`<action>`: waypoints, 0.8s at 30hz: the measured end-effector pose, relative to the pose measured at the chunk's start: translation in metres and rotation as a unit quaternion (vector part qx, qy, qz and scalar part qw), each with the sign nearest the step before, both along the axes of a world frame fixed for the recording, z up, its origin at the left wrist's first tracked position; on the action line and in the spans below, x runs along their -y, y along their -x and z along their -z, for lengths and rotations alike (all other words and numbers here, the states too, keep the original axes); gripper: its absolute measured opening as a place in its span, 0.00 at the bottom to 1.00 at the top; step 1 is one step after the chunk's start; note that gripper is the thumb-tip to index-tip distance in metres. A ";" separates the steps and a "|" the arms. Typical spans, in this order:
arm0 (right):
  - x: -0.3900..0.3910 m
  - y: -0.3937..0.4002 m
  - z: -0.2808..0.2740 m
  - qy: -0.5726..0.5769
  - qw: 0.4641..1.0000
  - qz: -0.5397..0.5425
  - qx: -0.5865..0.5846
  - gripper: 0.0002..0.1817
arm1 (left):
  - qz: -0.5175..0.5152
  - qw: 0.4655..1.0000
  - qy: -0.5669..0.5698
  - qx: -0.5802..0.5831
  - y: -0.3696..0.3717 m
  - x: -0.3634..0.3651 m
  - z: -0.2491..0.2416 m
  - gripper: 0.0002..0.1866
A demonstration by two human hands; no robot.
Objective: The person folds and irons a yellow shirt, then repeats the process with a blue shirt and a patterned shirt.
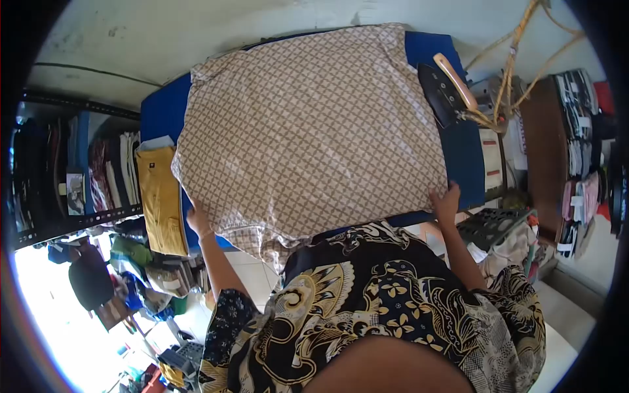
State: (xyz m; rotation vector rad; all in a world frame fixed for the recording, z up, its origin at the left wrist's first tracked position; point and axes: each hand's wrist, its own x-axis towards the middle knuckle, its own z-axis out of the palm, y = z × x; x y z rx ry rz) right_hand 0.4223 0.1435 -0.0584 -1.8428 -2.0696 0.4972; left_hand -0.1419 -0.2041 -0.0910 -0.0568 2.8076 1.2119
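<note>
A beige garment (308, 131) with a brown lattice print lies spread over a blue-covered ironing board (466, 157), its near edge hanging down toward my body. My left hand (198, 219) is closed at the garment's near left edge, with some fingers hidden. At the near right corner, my right hand (447, 202) pinches the cloth between thumb and fingers. A black iron (440, 95) with a wooden handle rests at the board's right side, beside the garment and apart from both hands.
Folded mustard trousers (162, 203) lie at the board's left end. Shelves of folded clothes (111, 170) stand left, and more stacked clothes (576, 124) are at right. A twisted cord (510, 65) hangs near the iron. A dark crate (495, 226) sits below right.
</note>
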 end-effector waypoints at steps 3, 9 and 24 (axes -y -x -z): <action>-0.005 -0.015 -0.009 0.116 0.993 -0.014 0.015 0.27 | 0.040 0.989 0.051 0.133 -0.071 -0.002 -0.048 0.18; -0.046 -0.039 -0.022 0.143 0.958 -0.149 0.200 0.20 | 0.052 0.975 0.217 0.018 -0.090 0.014 -0.058 0.24; -0.296 0.114 -0.063 -0.244 0.909 -0.204 0.268 0.26 | 0.655 0.708 0.061 -0.257 -0.357 -0.448 -0.077 0.18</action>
